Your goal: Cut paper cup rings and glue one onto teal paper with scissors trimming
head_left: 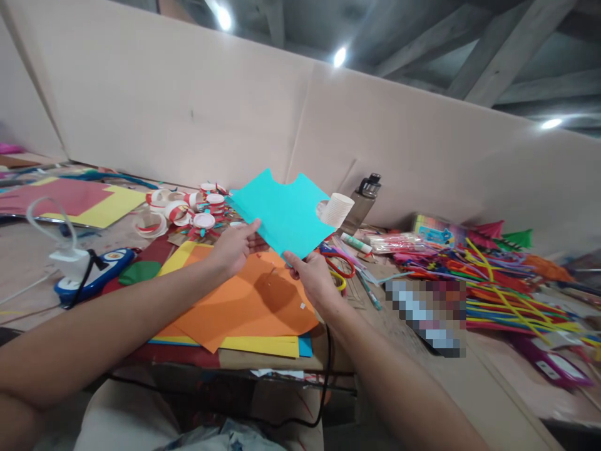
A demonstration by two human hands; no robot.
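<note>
A turquoise sheet of paper [291, 216] with a curved notch in its top edge is held up above the table by both hands. My left hand [237, 249] grips its lower left edge, thumb on the near face and fingers behind. My right hand [312, 275] pinches the bottom corner between thumb and fingers. Beneath the hands lie orange sheets [263, 300] over yellow sheets [263, 346], with a bit of blue paper [305, 345] showing. Scissors with red and yellow handles [342, 264] lie partly hidden beside my right hand.
Stacked white cups [339, 210] and a dark bottle [360, 203] stand behind. Small red-and-white paper crafts [203, 220] sit at the back left, near a blue power strip [96, 275]. Colourful pipe cleaners [511, 288], a glue stick [355, 243] and a pixelated object [427, 316] lie right.
</note>
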